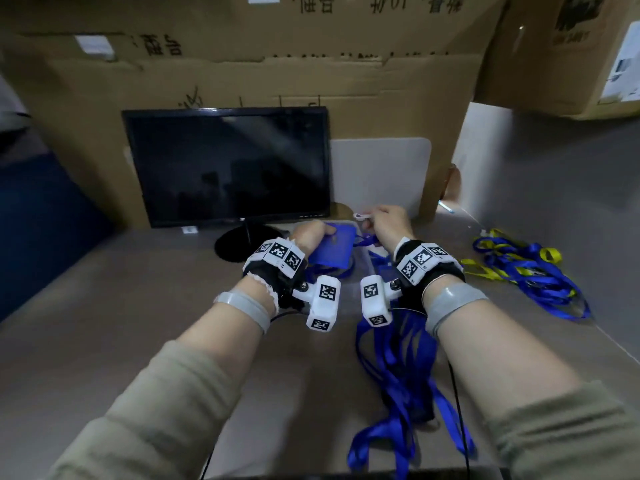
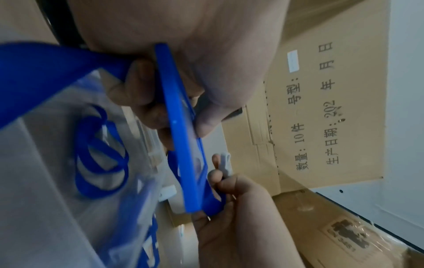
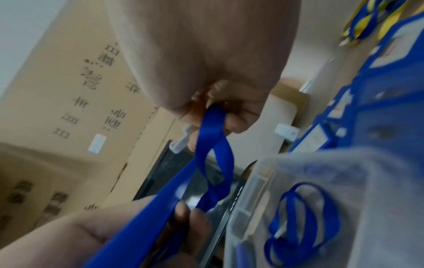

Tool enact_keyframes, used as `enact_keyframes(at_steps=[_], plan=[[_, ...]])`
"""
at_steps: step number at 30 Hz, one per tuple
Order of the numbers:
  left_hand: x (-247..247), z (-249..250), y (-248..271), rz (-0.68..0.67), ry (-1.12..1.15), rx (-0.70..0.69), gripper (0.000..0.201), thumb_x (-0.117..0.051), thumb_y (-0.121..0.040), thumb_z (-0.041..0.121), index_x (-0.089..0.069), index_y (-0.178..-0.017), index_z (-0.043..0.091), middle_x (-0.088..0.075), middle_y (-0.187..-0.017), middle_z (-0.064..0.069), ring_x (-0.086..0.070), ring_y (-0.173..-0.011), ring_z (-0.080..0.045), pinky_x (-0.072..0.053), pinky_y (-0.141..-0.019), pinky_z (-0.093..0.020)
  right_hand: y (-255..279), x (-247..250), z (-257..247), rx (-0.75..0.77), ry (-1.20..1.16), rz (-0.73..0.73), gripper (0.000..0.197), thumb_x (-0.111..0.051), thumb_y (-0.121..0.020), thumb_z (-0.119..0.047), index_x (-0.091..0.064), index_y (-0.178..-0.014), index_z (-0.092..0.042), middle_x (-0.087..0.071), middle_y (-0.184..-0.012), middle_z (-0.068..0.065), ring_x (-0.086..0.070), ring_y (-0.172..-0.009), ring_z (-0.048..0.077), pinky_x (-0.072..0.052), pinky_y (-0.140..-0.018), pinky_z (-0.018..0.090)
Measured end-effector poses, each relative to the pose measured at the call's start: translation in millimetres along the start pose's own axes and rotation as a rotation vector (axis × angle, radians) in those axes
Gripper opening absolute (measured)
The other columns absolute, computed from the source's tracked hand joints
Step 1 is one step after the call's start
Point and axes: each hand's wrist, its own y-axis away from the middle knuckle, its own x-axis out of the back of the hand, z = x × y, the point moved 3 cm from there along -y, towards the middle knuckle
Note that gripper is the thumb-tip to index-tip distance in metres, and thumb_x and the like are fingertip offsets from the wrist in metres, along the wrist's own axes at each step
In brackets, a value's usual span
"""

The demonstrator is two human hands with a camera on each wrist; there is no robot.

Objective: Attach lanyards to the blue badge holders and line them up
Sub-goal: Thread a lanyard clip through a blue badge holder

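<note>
My left hand (image 1: 311,237) grips a blue badge holder (image 1: 334,249) by its edge, thumb on top and fingers underneath; the left wrist view shows the blue badge holder (image 2: 181,137) edge-on between them. My right hand (image 1: 388,223) pinches the end of a blue lanyard (image 3: 213,130), with its clear plastic clip (image 1: 360,216) sticking out toward the holder's far corner. In the left wrist view the clip (image 2: 224,163) sits just beside the holder's end, apart from it. The lanyard strap hangs down from my right hand past the holder.
A clear plastic box (image 3: 259,185) with blue holders and coiled lanyards lies under my hands. Loose blue lanyards (image 1: 405,375) trail to the table's near edge. Blue-and-yellow lanyards (image 1: 519,268) are heaped at the right. A dark monitor (image 1: 228,168) and cardboard boxes (image 1: 277,74) stand behind.
</note>
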Motion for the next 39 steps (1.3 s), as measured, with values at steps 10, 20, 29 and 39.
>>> enact_keyframes(at_steps=[10, 20, 29, 39], plan=[[162.1, -54.3, 5.8, 0.284, -0.079, 0.035, 0.023, -0.071, -0.084, 0.025, -0.068, -0.091, 0.004, -0.070, -0.116, -0.023, -0.067, -0.108, -0.037, -0.053, -0.099, -0.048, 43.5, -168.8, -43.6, 0.088, -0.017, -0.376, 0.021, -0.056, -0.087, -0.012, -0.073, -0.076, -0.019, -0.068, -0.058, -0.003, -0.045, -0.038, 0.000, -0.030, -0.041, 0.013], [260.8, -96.6, -3.0, 0.281, -0.121, -0.080, 0.041, -0.070, -0.091, 0.022, -0.064, -0.050, 0.021, -0.070, -0.066, -0.001, -0.060, -0.077, -0.022, -0.048, -0.088, -0.037, 39.8, -292.3, -25.7, 0.196, -0.085, -0.439, 0.011, -0.066, -0.092, -0.009, -0.077, -0.093, -0.012, -0.076, -0.100, 0.007, -0.068, -0.093, 0.013, -0.052, -0.090, 0.023], [310.7, -113.1, -29.5, 0.280, -0.008, -0.090, 0.012, -0.059, -0.097, 0.000, -0.066, -0.107, -0.002, -0.065, -0.052, 0.006, -0.060, -0.046, 0.001, -0.049, -0.058, -0.011, 24.4, -366.3, 3.0, 0.114, -0.102, -0.385, 0.015, -0.080, -0.081, -0.031, -0.077, -0.072, -0.019, -0.077, -0.073, 0.003, -0.068, -0.069, 0.012, -0.057, -0.079, 0.035], [342.3, -118.3, -56.7, 0.274, -0.088, -0.166, 0.033, -0.062, -0.092, -0.009, -0.059, -0.124, -0.005, -0.064, -0.048, 0.011, -0.055, -0.042, -0.001, -0.046, -0.055, -0.010, 5.4, -408.8, 24.0, 0.031, -0.156, -0.575, 0.021, -0.070, -0.089, -0.007, -0.076, -0.109, -0.010, -0.075, -0.097, 0.004, -0.066, -0.080, 0.005, -0.049, -0.078, 0.015]])
